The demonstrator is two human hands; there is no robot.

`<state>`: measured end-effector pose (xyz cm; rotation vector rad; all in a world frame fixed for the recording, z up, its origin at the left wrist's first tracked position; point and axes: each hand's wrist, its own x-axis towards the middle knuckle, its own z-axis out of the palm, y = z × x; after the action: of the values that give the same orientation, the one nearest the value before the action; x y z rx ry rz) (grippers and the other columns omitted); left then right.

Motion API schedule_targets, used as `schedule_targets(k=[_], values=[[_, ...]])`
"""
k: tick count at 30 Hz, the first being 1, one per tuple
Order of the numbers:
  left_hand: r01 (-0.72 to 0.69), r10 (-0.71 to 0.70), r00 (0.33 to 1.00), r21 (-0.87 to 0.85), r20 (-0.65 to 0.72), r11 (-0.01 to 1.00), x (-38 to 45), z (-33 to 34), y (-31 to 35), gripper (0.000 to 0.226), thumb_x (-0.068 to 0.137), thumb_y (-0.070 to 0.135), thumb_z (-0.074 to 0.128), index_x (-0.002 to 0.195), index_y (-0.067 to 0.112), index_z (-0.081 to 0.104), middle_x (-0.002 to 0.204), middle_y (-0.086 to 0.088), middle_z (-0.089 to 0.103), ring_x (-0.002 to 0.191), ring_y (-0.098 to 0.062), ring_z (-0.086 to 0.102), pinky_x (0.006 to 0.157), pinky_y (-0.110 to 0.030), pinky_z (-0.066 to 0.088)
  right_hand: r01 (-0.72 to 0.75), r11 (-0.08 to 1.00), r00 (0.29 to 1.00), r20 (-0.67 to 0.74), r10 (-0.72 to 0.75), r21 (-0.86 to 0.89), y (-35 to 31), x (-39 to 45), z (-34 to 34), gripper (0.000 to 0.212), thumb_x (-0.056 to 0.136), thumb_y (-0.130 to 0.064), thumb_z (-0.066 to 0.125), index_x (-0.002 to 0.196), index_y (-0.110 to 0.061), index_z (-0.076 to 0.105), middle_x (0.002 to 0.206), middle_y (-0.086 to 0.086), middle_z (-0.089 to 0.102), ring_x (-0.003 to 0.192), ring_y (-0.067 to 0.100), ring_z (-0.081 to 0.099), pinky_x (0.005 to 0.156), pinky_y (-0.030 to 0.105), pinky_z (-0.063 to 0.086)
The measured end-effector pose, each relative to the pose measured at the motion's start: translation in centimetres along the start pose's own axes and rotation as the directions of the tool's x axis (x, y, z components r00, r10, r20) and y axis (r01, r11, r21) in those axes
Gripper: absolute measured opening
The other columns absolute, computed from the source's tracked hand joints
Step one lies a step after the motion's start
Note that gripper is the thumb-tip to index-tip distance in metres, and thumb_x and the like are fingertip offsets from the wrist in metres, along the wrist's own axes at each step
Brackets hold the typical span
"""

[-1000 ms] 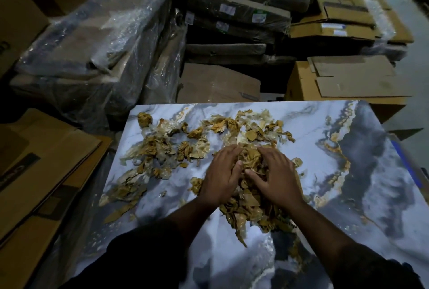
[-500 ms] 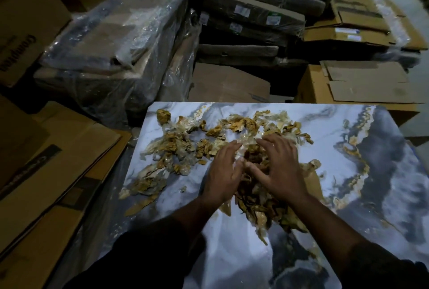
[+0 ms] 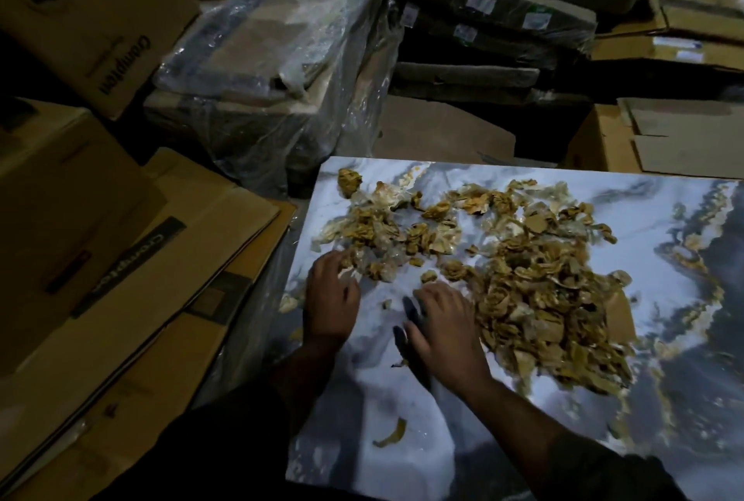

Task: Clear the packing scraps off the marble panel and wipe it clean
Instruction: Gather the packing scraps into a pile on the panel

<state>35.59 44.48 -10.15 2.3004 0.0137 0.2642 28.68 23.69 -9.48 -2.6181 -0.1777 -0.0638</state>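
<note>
Marble panel (image 3: 503,456) lies flat, white with grey and gold veining, dim light. Scraps (image 3: 535,283), brown paper bits mixed with clear film, cover the panel's far half; the thickest heap sits right of panel centre, a thinner spread runs toward the far left corner. One balled lump (image 3: 348,179) sits at that far left corner, just apart from the rest. A single curl (image 3: 391,437) of brown scrap lies alone on the near part of the panel, well apart from the heap.

Left hand (image 3: 332,299) is palm down near the panel's left edge, fingers spread and nearly straight, fingertips touching the near edge of the thin spread; nothing gripped. Right hand (image 3: 443,331) is flat, palm down, beside the heap's left edge, fingers extended, pressing on the panel; holds nothing that I can see. Dark sleeves on both forearms at the panel's near edge.

Left of the panel: flattened cartons (image 3: 133,279) stacked, one printed box (image 3: 92,13) further back. Beyond the panel's far edge: plastic-wrapped bundle (image 3: 282,69), stacked dark slabs (image 3: 503,13) with white labels. Beyond the far right corner: more cardboard boxes (image 3: 664,138).
</note>
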Motion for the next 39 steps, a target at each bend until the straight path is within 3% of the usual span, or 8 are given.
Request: schedule_targets(k=[4, 10, 15, 20, 25, 28, 33, 39], values=[[0.042, -0.046, 0.999, 0.118, 0.026, 0.992, 0.1, -1.8, -2.5, 0.054, 0.09, 0.016, 0.068, 0.142, 0.01, 0.053, 0.153, -0.013, 0.045, 0.146, -0.031, 0.035, 0.12, -0.048, 0.031, -0.004, 1.0, 1.0, 0.013, 0.004, 0.0, -1.7, -1.3, 1.8, 0.047, 0.094, -0.049, 0.057, 0.13, -0.019, 0.057, 0.135, 0.002, 0.051, 0.135, 0.027, 0.043, 0.122, 0.046, 0.022], [0.052, -0.105, 0.983, 0.324, 0.149, 0.945, -0.4, -1.4, -5.0, 0.073, 0.085, 0.051, 0.059, 0.147, 0.015, 0.051, 0.156, -0.009, 0.045, 0.152, -0.031, 0.028, 0.125, -0.054, 0.016, 0.001, 0.997, 0.994, -0.11, -0.01, -0.083, -2.7, -1.2, 1.4, 0.051, 0.094, -0.047, 0.057, 0.136, -0.018, 0.056, 0.142, 0.007, 0.048, 0.141, 0.031, 0.039, 0.122, 0.052, 0.023], [-0.014, -0.024, 0.983, 0.205, 0.183, 0.979, -2.1, 1.0, -4.4, 0.067, 0.091, 0.056, 0.046, 0.139, 0.01, 0.058, 0.148, -0.013, 0.053, 0.141, -0.033, 0.045, 0.117, -0.048, 0.036, -0.198, 0.98, 0.979, -0.061, 0.196, -0.02, -2.2, -1.5, 2.9, 0.062, 0.096, -0.055, 0.053, 0.149, -0.024, 0.043, 0.151, 0.003, 0.041, 0.143, 0.029, 0.034, 0.12, 0.048, 0.025], [-0.123, 0.093, 0.927, 0.06, 0.364, 0.991, -3.6, 2.0, -1.3, 0.071, 0.096, 0.064, 0.029, 0.149, 0.02, 0.045, 0.159, 0.001, 0.04, 0.151, -0.017, 0.026, 0.125, -0.035, 0.023, -0.13, 0.986, 0.983, -0.113, 0.142, 0.108, -3.4, -0.7, 3.6, 0.038, 0.103, -0.04, 0.05, 0.134, -0.018, 0.055, 0.141, 0.002, 0.048, 0.138, 0.025, 0.041, 0.115, 0.048, 0.033], [-0.092, 0.089, 0.969, 0.003, 0.231, 0.996, -1.6, 1.4, -0.4, 0.048, 0.098, 0.055, 0.04, 0.131, 0.023, 0.055, 0.135, 0.0, 0.055, 0.129, -0.021, 0.048, 0.106, -0.044, 0.044, -0.147, 0.988, 0.957, -0.245, 0.156, 0.056, -2.2, 4.2, 1.3, 0.035, 0.096, -0.033, 0.062, 0.124, -0.013, 0.056, 0.132, 0.008, 0.048, 0.128, 0.029, 0.043, 0.107, 0.048, 0.04], [-0.09, 0.083, 0.985, 0.045, 0.153, 0.995, 0.8, 1.6, -0.6, 0.045, 0.096, 0.049, 0.046, 0.128, 0.019, 0.055, 0.129, -0.004, 0.056, 0.124, -0.024, 0.052, 0.099, -0.046, 0.049, -0.137, 0.99, 0.976, -0.171, 0.131, -0.026, -1.7, 8.6, 0.1, 0.057, 0.091, -0.045, 0.067, 0.136, -0.014, 0.051, 0.145, 0.01, 0.044, 0.14, 0.031, 0.035, 0.115, 0.049, 0.034], [-0.135, 0.12, 0.973, 0.07, 0.195, 0.988, 2.3, 2.6, -1.1, 0.053, 0.095, 0.048, 0.051, 0.137, 0.016, 0.051, 0.143, -0.004, 0.051, 0.137, -0.022, 0.045, 0.11, -0.042, 0.044, -0.196, 0.968, 0.971, 0.104, 0.213, -0.156, 0.5, 13.1, 0.3, 0.083, 0.089, -0.061, 0.062, 0.156, -0.024, 0.031, 0.165, 0.009, 0.022, 0.155, 0.032, 0.006, 0.125, 0.051, 0.008], [-0.223, 0.207, 0.945, 0.036, 0.251, 0.974, -0.6, 3.7, -1.5, 0.061, 0.102, 0.055, 0.042, 0.144, 0.012, 0.052, 0.149, -0.006, 0.052, 0.143, -0.023, 0.043, 0.116, -0.044, 0.038, -0.162, 0.979, 0.982, 0.083, 0.172, -0.121, 1.1, 8.6, 1.0, 0.055, 0.094, -0.052, 0.052, 0.138, -0.019, 0.052, 0.134, 0.008, 0.052, 0.125, 0.029, 0.045, 0.108, 0.044, 0.038]])
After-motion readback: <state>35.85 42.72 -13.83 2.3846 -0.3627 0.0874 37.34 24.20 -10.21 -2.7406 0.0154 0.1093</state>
